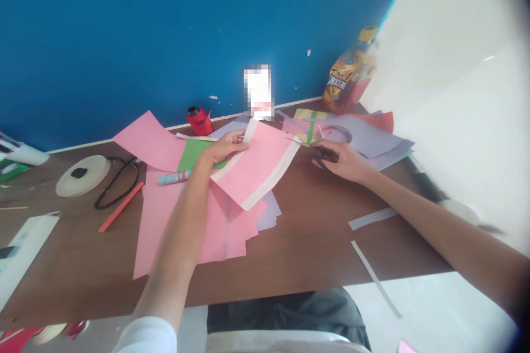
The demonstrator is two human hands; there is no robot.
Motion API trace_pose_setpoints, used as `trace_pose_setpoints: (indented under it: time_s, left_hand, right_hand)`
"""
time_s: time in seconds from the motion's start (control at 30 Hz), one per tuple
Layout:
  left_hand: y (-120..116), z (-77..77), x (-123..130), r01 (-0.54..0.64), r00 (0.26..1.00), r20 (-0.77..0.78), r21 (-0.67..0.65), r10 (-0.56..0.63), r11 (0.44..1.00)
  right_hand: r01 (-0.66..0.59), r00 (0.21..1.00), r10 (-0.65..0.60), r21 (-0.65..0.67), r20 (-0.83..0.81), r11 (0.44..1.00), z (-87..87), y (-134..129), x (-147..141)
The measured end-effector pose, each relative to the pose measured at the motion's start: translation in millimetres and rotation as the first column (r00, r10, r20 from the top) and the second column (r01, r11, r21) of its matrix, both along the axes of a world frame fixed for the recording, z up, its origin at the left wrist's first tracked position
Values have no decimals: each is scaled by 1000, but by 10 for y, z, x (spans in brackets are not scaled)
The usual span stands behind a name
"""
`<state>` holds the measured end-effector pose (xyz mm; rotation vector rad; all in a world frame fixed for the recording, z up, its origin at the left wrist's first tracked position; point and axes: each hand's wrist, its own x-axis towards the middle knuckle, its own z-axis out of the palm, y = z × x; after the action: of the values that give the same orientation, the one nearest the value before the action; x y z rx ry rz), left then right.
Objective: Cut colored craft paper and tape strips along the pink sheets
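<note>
My left hand [227,147] grips a pink sheet of paper [261,160] with white strips along two edges, thumb on top, holding it tilted above the table. In my right hand [339,161] is a pair of scissors [328,153] with dark handles. Their thin blades point left and lie at the sheet's upper right corner; whether they are cutting into it I cannot tell. Beneath the held sheet, several pink papers [155,215] and a purple sheet [270,212] are spread out. A green sheet [192,153] and a light blue marker-like stick [174,177] lie near my left wrist.
A drink bottle [350,74] stands at the back right, by a tape roll [337,133] and purple sheets [376,140]. A red object [199,121] stands by the wall. Left are a round white lid [83,175], a black cable [118,190] and a red stick [121,207].
</note>
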<state>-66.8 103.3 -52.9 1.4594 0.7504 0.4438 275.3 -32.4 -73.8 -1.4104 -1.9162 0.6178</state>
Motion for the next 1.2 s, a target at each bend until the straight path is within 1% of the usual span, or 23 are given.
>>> trace_pose_setpoints:
  time_s: [0.13, 0.2, 0.3, 0.4, 0.57, 0.67, 0.77, 0.83, 0.93, 1.0, 1.03, 1.07, 1.13, 1.17, 1.2]
  left_hand:
    - [42, -2, 8, 68, 997, -50, 20, -67, 997]
    - [49, 9, 10, 87, 994, -71, 20, -86, 996]
    - [50, 25, 11, 103, 991, -93, 25, -101, 994]
    - [50, 35, 12, 96, 990, -107, 37, -92, 995]
    - [37, 65, 18, 107, 989, -109, 38, -102, 994]
    - [22, 103, 24, 133, 984, -127, 31, -129, 991]
    - [16, 140, 24, 160, 975, -160, 37, -152, 986]
    - [21, 156, 15, 177, 967, -195, 46, -165, 983]
    - [36, 162, -4, 193, 954, -246, 56, -174, 980]
    - [41, 164, -9, 197, 953, -248, 60, -176, 979]
    - [39, 169, -6, 201, 953, -243, 60, -181, 978]
    - [33, 179, 0, 209, 952, -240, 61, -189, 976]
    - [11, 211, 23, 229, 947, -245, 60, -208, 972]
    - [-3, 234, 39, 241, 941, -259, 53, -220, 969]
    - [-19, 258, 57, 254, 932, -279, 44, -232, 966]
  right_hand:
    - [46, 996, -51, 80, 70, 996, -17, 8, -13]
    - [87, 984, -107, 138, 143, 987, -24, -1, -32]
    - [140, 925, -209, 228, 317, 964, -23, -21, -62]
    - [139, 852, -269, 302, 448, 943, -6, -39, -76]
    - [93, 753, -350, 436, 557, 895, 44, -82, -105]
    - [96, 707, -390, 466, 590, 879, 72, -123, -158]
    - [101, 693, -400, 468, 600, 878, 95, -150, -209]
    - [131, 693, -421, 473, 585, 871, 109, -146, -207]
    - [228, 711, -492, 497, 503, 837, 121, -107, -135]
    - [281, 758, -503, 488, 415, 826, 112, -74, -79]
    - [305, 798, -490, 466, 350, 830, 101, -60, -63]
    - [321, 847, -456, 422, 272, 848, 86, -50, -59]
    - [317, 933, -350, 274, 79, 908, 49, -41, -89]
    - [294, 955, -295, 187, -25, 937, 33, -43, -120]
    - [263, 961, -250, 107, -121, 959, 21, -47, -157]
